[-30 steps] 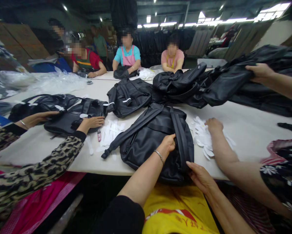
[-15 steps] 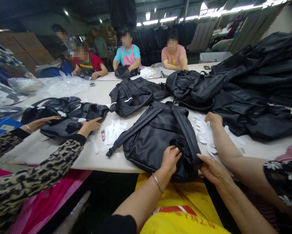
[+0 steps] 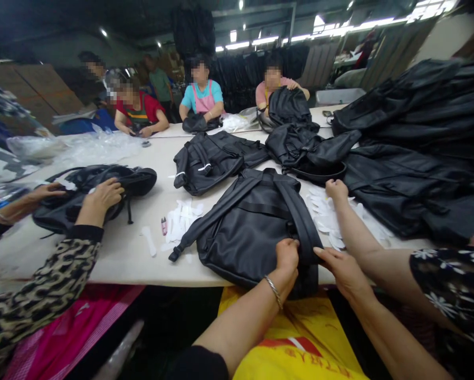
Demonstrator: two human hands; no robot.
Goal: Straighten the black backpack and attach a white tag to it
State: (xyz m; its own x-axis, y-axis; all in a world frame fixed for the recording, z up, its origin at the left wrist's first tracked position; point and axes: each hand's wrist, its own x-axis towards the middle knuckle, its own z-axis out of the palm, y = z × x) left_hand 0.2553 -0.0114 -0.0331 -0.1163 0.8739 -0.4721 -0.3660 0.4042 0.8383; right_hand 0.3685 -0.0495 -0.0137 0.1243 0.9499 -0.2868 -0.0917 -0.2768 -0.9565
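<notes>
Head view: a black backpack point(image 3: 237, 232) lies at 6 o'clock on the bench point(image 3: 118, 258). At its 4 o'clock, the right hand point(image 3: 342, 266) pinches a shoulder strap point(image 3: 301, 221); the left hand point(image 3: 287, 258) curls at the strap's inner side, its exact grip hidden. White strips point(image 3: 185, 217) lie at the backpack's 9 o'clock.

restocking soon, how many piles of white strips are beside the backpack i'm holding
2: a left pile and a right pile, on either side of the backpack; a co-worker's arm partly hides the right one, and more may lie behind it.
</notes>
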